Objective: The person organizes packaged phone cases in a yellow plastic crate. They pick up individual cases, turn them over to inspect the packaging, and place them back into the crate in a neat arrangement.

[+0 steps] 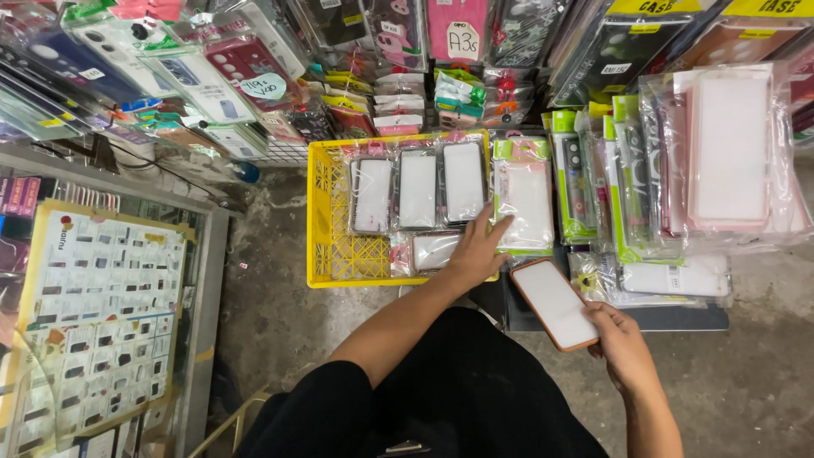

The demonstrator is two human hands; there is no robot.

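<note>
My left hand (477, 248) reaches into the right end of a yellow plastic crate (326, 216). Its fingers rest on clear-bagged phone cases, with the fingertips touching a pale pink packaged case (527, 199) at the crate's right edge. Three white cases in bags (417, 188) lie side by side in the crate, and one more (431, 250) lies below them by my wrist. My right hand (621, 343) holds an orange-rimmed phone case (555, 304) by its lower corner, tilted, over a dark low stand.
Stacks of bagged cases with green and pink cards (644, 178) stand right of the crate. Several packaged cases hang on racks along the top (254, 59). A glass counter with a printed sheet (102, 305) is at the left. The floor is bare concrete (271, 322).
</note>
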